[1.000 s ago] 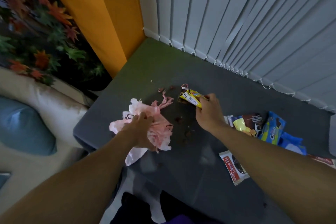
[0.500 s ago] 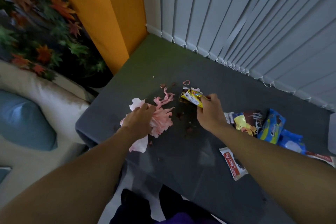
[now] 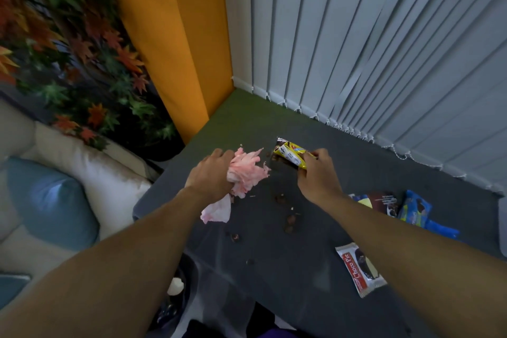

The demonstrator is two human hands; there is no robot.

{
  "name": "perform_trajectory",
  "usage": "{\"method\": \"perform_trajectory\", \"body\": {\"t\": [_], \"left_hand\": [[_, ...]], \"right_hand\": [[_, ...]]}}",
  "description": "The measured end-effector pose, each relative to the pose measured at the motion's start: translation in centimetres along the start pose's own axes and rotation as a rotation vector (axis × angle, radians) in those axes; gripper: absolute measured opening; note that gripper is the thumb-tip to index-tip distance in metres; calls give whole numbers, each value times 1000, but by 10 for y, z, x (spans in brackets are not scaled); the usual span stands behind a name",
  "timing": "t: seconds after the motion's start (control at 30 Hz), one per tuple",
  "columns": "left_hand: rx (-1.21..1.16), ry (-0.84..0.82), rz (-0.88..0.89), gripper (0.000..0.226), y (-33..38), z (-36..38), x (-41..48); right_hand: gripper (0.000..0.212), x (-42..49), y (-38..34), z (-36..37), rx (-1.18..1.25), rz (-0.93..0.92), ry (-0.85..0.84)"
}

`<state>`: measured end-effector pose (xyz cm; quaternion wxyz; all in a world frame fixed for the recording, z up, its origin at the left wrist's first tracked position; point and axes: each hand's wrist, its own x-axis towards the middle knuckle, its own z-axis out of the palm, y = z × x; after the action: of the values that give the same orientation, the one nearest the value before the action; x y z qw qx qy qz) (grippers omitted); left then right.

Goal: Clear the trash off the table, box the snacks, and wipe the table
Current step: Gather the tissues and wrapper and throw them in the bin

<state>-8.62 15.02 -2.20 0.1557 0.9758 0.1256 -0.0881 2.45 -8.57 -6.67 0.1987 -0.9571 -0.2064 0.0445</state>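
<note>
Left hand (image 3: 211,175): fingers curled round a wad of pink-white tissue (image 3: 247,170), gripping it low over the table (image 3: 274,277). The wad sticks out at the hand's 2 o'clock and a loose tail hangs out at its 6. Can't tell whether the wad touches the tabletop.

Right hand (image 3: 318,173): thumb and fingers pinch one end of a yellow wrapper (image 3: 292,155). The wrapper runs off toward the hand's 10 o'clock, with its torn dark end farthest out. Wrapper and tissue are near each other, not touching.

Crumbs (image 3: 290,221): brown bits scattered on the table between the two forearms, at 6 o'clock from the wrapper. A few more lie closer to the near edge.

Snacks, all on the table's 3-to-5 o'clock side:
- Brown pack (image 3: 382,200) just past the right wrist.
- Blue pack (image 3: 414,210) right against it at its 3 o'clock.
- Choco Pie (image 3: 359,269) flat on its own at 5 o'clock, one edge hidden by the right forearm.

Around the table:
- Blinds (image 3: 384,49) along the 12-to-2 edge.
- Orange panel (image 3: 175,49) at 11.
- Leaves (image 3: 55,35) at 10.
- Sofa (image 3: 90,162) at 9, with a blue cushion (image 3: 46,206) on it.
</note>
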Motion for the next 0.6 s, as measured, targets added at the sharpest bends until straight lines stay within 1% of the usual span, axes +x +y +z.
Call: {"method": "perform_trajectory", "body": {"t": [0.27, 0.43, 0.6], "left_hand": [[-24, 73, -39, 53, -15, -18, -10], [-30, 70, -74, 47, -30, -19, -22], [-61, 93, -156, 43, -49, -20, -42]], "right_hand": [[22, 2, -21, -7, 23, -48, 13], [19, 0, -36, -1, 29, -78, -1], [16, 0, -59, 9, 34, -133, -30]]}}
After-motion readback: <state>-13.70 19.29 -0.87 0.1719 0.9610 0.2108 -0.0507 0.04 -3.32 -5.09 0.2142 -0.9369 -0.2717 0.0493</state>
